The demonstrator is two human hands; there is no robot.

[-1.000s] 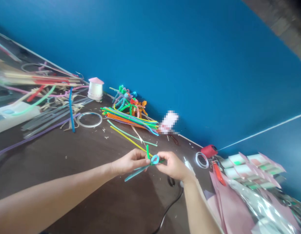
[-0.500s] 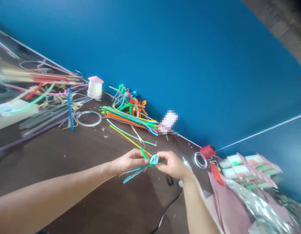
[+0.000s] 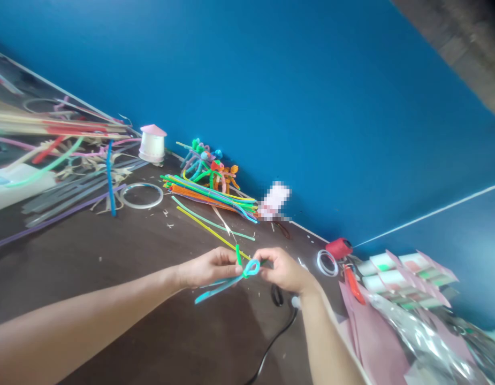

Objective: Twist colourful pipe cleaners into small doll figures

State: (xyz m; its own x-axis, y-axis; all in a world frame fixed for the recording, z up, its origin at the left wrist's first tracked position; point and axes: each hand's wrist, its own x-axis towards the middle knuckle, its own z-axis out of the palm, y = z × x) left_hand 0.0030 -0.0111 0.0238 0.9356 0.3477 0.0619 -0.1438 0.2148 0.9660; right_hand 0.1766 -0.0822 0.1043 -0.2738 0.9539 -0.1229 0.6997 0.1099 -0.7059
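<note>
Between my hands is a light blue pipe cleaner [image 3: 215, 291], bent into a small loop at its right end, with long legs trailing to the lower left. A green pipe cleaner [image 3: 238, 255] crosses it just below the loop, one end standing up. My left hand [image 3: 215, 268] pinches the blue legs beside the crossing. On the other side, my right hand [image 3: 280, 270] is closed at the loop, its fingertips on the dark green end, partly hidden.
Behind my hands lie a bundle of coloured pipe cleaners [image 3: 211, 196] and several small twisted figures [image 3: 215, 168]. A white ring [image 3: 142, 195] and a cup [image 3: 152, 144] are left; a red spool [image 3: 339, 247], pink sheets [image 3: 375, 342] and a black cable [image 3: 275, 339] are right.
The blue and green piece has turned slightly between my fingers, and its green end now stands more upright. The surroundings have shifted a little to the left in view.
</note>
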